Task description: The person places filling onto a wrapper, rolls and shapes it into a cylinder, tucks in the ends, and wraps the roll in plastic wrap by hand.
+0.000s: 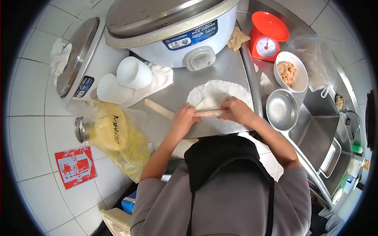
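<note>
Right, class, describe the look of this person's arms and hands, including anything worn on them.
The sleeves are short and plain grey, with a small red mark on the right one. Below them both forearms are bare. No glove or watch shows on the left hand or the right hand.

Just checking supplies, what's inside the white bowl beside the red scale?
The white bowl holds a lumpy, pinkish-tan mixture with reddish bits; bare inner wall shows around part of it. The bowl's bottom beneath the mixture is covered, so it can't be seen.
</note>
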A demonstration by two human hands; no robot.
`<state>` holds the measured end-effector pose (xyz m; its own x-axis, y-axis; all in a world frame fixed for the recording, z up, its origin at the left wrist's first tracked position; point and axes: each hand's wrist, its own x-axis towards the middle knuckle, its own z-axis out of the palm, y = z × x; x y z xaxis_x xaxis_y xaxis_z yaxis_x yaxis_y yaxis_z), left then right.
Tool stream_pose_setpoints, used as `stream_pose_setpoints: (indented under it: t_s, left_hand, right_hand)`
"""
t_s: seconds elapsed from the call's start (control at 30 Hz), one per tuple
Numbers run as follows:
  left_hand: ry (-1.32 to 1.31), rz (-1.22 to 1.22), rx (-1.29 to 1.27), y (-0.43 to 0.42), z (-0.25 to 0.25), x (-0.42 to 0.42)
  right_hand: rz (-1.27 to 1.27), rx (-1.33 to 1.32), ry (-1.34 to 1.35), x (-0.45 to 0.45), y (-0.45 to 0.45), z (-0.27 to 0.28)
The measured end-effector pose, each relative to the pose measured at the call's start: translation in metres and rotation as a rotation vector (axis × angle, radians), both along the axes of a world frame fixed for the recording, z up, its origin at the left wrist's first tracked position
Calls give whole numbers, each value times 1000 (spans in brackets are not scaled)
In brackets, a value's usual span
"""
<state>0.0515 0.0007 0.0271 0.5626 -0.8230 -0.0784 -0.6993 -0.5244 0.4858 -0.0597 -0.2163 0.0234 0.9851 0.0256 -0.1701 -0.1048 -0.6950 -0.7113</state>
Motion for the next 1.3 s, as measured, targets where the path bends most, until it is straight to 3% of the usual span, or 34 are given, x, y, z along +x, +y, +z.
stream_pose_setpoints:
  t_s: [0.07,0.1,0.17,0.23,0.3,0.37,0.4,0.47,0.57,0.6,0.67,0.7,0.87,1.07,1.17,1.3]
  left_hand:
    - [257,203,-30,-7,7,7]
    - [261,210,-29,-16,4,16]
    - [-76,196,-305,-35,-7,38]
    - [-86,191,-202,-43,-16,49]
    - [-92,186,-103,-49,-21,58]
    - [221,206,6,-47,-26,60]
    - [224,204,10,-47,-29,60]
    - [-260,193,-230,-46,-37,55]
    - [-292,152,-313,-46,-10,28]
    - [-290,152,-310,-43,-9,20]
    - [112,-125,-237,-39,-10,6]
    - [113,-117,-240,-41,-12,6]
    - [-42,-275,-211,-37,-13,-6]
    - [-203,-195,-298,-32,-36,-22]
    - [-247,-199,-284,-36,-30,-29]
    - [-282,-185,-289,-37,-41,-25]
  right_hand:
    - [-76,-77,-443,9,-15,-29]
    - [-263,-129,-441,17,-19,-30]
    - [-292,-240,-445,28,-28,-33]
    - [-306,-369,-432,34,-33,-38]
    - [-290,-342,-370,34,-36,-40]
    - [-283,-301,-294,33,-35,-45]
    - [-301,-354,-361,35,-34,-43]
    - [-321,-405,-419,36,-33,-39]
    - [-364,-460,-622,37,-35,-21]
    - [-253,-374,-583,27,-32,-14]
    - [-134,-285,-535,9,-18,-6]
    - [-38,-226,-532,1,-9,-3]
    - [43,-251,-589,-17,10,-19]
    - [30,-338,-704,-22,1,-37]
    - [-29,-149,-566,-13,-5,-35]
    - [50,-271,-600,-8,-4,-25]
